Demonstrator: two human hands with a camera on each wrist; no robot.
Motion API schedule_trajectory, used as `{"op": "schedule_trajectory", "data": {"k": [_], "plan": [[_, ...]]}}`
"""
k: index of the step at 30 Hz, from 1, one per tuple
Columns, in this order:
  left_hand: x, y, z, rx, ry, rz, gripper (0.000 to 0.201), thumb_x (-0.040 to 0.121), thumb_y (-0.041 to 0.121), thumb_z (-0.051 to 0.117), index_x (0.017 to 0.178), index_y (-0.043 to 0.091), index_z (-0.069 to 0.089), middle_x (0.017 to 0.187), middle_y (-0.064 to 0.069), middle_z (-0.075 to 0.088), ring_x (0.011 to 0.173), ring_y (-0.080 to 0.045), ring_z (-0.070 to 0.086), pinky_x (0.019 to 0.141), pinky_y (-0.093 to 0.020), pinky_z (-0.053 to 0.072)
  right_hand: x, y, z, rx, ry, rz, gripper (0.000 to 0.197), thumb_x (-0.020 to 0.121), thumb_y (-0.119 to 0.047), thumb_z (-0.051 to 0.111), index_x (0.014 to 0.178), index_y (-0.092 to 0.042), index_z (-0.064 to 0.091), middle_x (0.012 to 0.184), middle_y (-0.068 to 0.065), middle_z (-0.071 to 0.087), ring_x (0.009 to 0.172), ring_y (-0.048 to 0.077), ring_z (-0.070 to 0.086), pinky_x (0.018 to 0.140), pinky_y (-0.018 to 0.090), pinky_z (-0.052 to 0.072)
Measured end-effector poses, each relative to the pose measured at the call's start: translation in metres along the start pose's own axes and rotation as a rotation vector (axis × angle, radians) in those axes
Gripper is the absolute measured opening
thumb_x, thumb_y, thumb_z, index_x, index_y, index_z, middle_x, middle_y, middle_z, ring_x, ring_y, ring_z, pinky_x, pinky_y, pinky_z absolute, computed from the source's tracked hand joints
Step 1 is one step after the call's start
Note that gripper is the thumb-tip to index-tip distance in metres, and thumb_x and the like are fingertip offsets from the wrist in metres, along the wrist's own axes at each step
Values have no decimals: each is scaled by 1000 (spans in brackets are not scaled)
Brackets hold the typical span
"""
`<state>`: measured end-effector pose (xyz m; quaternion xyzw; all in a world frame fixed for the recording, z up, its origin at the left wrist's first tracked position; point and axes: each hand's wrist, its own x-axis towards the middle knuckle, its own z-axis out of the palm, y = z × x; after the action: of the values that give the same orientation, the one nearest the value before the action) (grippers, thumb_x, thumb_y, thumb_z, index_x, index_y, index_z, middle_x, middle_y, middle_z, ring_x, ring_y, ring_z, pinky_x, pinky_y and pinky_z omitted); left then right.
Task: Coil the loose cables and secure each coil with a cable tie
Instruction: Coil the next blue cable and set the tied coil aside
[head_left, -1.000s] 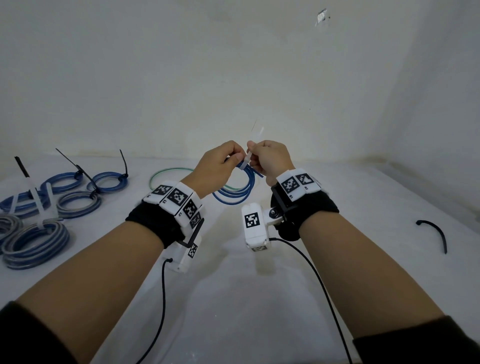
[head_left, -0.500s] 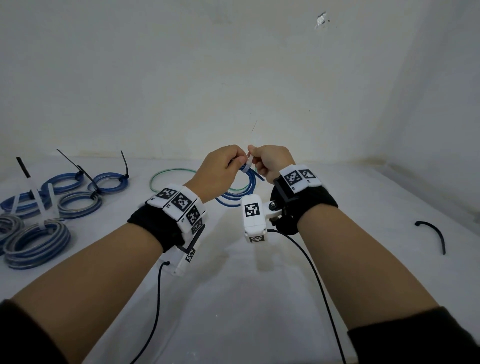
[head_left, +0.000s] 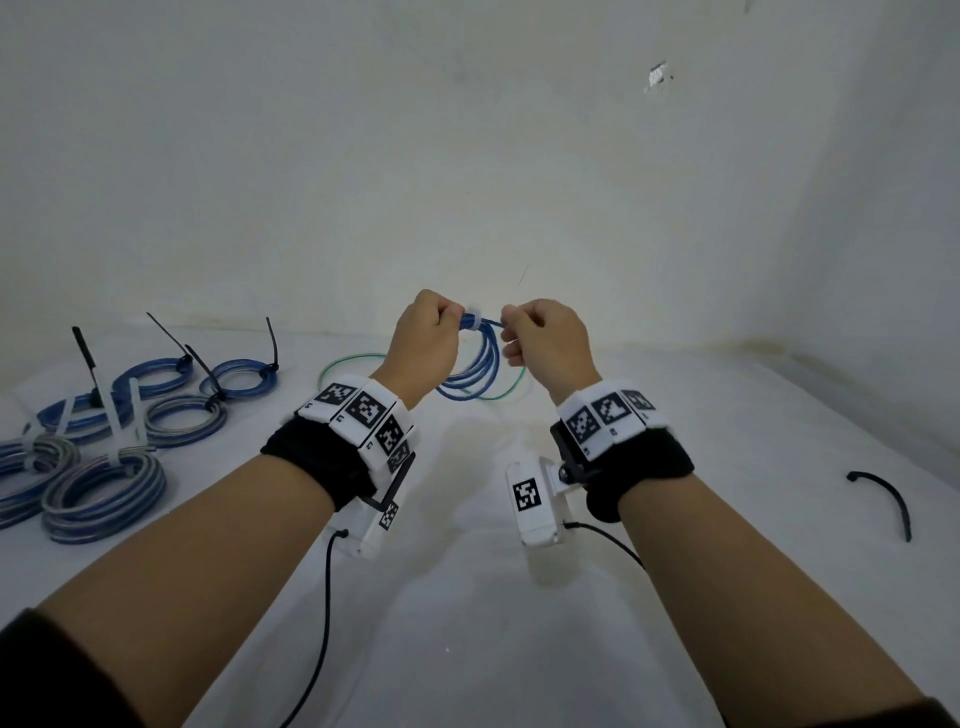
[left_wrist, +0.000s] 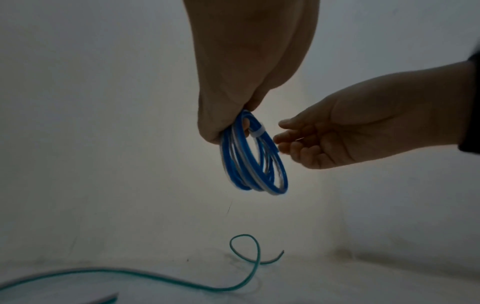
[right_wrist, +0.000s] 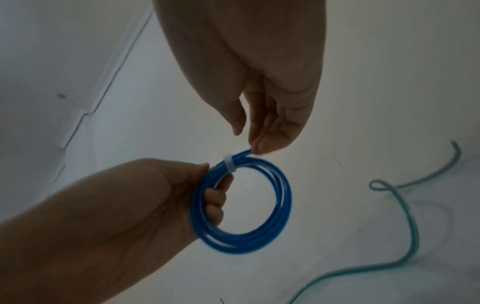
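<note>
My left hand grips a small coil of blue cable at its top and holds it up above the white table; the coil hangs below my fist. A white cable tie is cinched round the strands just right of my left fingers; its band shows well in the right wrist view, its tail does not. My right hand hovers beside the coil with loosely curled fingers. One fingertip touches the cable's free end, the thumb stands apart, and I see nothing pinched.
Several tied blue and grey coils with upright black and white tie tails lie at the left. A loose green cable curls on the table under the hands. A black cable tie lies at the right. Walls close the back and right.
The hands have drawn apart. My right hand, which pinched the white tie's tail at the coil, now has its thumb and fingers apart. The tail no longer sticks up.
</note>
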<state>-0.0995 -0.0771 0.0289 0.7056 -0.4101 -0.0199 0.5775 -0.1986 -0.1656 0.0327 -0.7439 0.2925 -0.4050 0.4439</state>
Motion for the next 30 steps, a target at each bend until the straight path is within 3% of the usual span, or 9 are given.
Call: {"op": "schedule_trajectory", "data": {"k": [4, 9, 14, 16, 19, 22, 26, 28, 30], "plan": [[-8, 5, -6, -98, -91, -1, 27, 96, 4, 37, 117, 1, 54, 106, -3, 53, 94, -13, 49, 82, -22, 38, -6, -5, 6, 198, -110, 83, 25, 91, -25, 60, 87, 0, 63, 82, 13, 67, 68, 22, 67, 70, 31, 58], [-18, 4, -22, -103, -190, 33, 28, 91, -4, 39, 102, 7, 62, 90, -2, 62, 82, -8, 58, 77, -17, 45, -12, -10, 18, 460, -207, 167, 31, 88, -12, 64, 99, 17, 62, 81, 21, 66, 66, 23, 65, 70, 26, 58], [-18, -17, -61, 147, 128, 26, 19, 92, 15, 51, 108, 15, 60, 116, -6, 54, 102, -17, 53, 93, -30, 43, -18, -21, 43, 613, -233, 214, 8, 88, 3, 59, 85, 9, 62, 71, 16, 64, 53, 13, 64, 64, 19, 57], [-16, -28, -85, 146, 63, -159, 23, 95, 26, 48, 114, 16, 55, 117, -7, 53, 105, -22, 53, 97, -38, 42, -24, -28, 59, 694, -257, 248, 12, 89, 5, 56, 77, 7, 59, 61, 13, 64, 50, 15, 64, 62, 21, 58], [-28, -34, -120, -182, -114, -404, 21, 99, 25, 41, 102, 10, 55, 92, -8, 62, 80, -21, 59, 85, -38, 51, -35, -39, 87, 790, -298, 297, 15, 89, 6, 54, 75, 6, 57, 62, 16, 62, 49, 17, 65, 60, 21, 57], [-39, -43, -151, -267, -73, -411, 25, 99, 22, 45, 85, 6, 59, 76, -8, 61, 66, -17, 55, 65, -25, 50, -50, -47, 120, 771, -320, 317, 9, 91, 5, 53, 82, 6, 55, 71, 20, 58, 47, 16, 64, 58, 23, 57], [-49, -55, -186, -253, -59, -449, 22, 96, 19, 51, 86, 0, 58, 75, -11, 57, 56, -12, 59, 53, -19, 50, -64, -52, 160, 615, -293, 331, 10, 91, 3, 54, 100, 2, 50, 70, 19, 56, 47, 20, 63, 56, 32, 57], [-51, -58, -198, -196, -57, -474, 18, 95, 10, 52, 81, -1, 56, 71, -12, 53, 48, -9, 58, 53, -19, 51, -66, -54, 176, 479, -335, 333, 8, 90, 0, 54, 83, -3, 51, 67, 16, 54, 52, 25, 59, 63, 41, 56], [-48, -67, -206, -77, -50, -473, 15, 94, 6, 53, 81, -1, 57, 72, -13, 55, 59, -16, 59, 66, -28, 54, -66, -54, 190, 366, -407, 361, 16, 89, 0, 50, 76, -9, 53, 66, 12, 52, 54, 25, 55, 70, 47, 56]]}}
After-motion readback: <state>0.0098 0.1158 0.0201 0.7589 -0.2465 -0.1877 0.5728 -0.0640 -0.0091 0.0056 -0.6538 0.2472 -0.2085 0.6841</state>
